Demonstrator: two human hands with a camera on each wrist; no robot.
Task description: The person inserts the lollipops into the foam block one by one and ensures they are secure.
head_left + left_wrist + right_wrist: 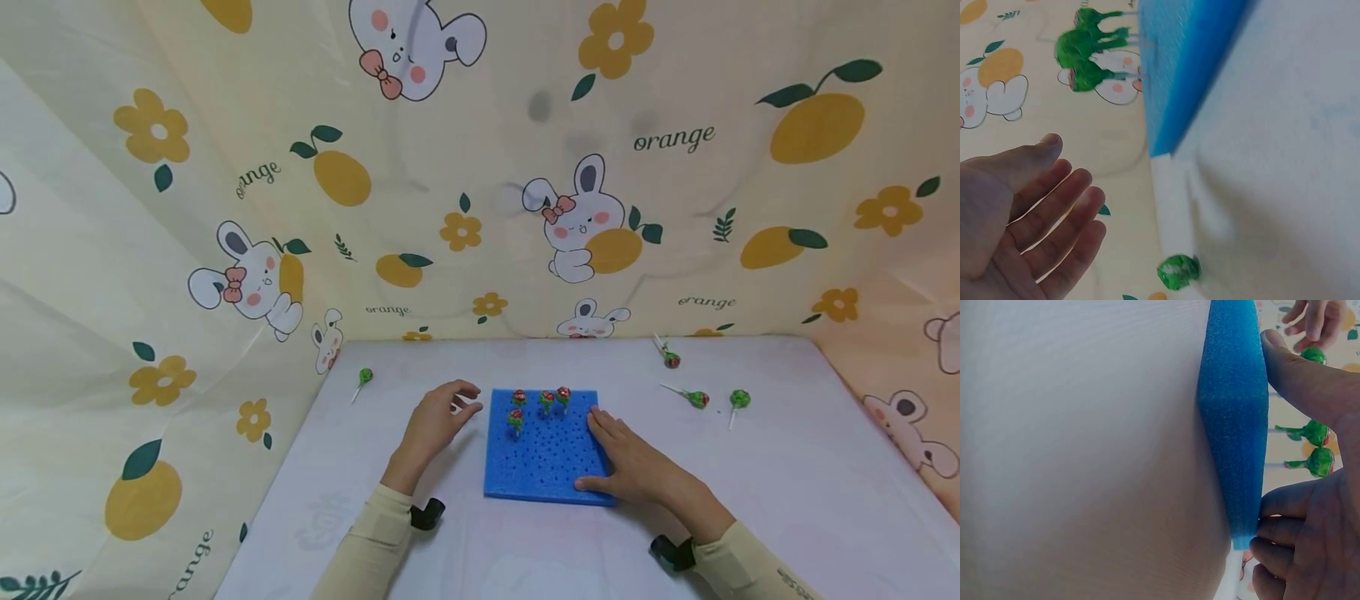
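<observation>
Left of the blue, perforated foam block (551, 490), one green-wrapped, white-stick lollipop (366, 375) lies beyond the nearer left hand (441, 417), stick slanting toward the person; that hand's loosely bent fingers hold nothing. Four red-and-green lollipops (515, 418) stand in the block. The right hand (637, 462) rests extended fingers on its right side; three scattered lollipops (698, 400) lie right of it.
</observation>
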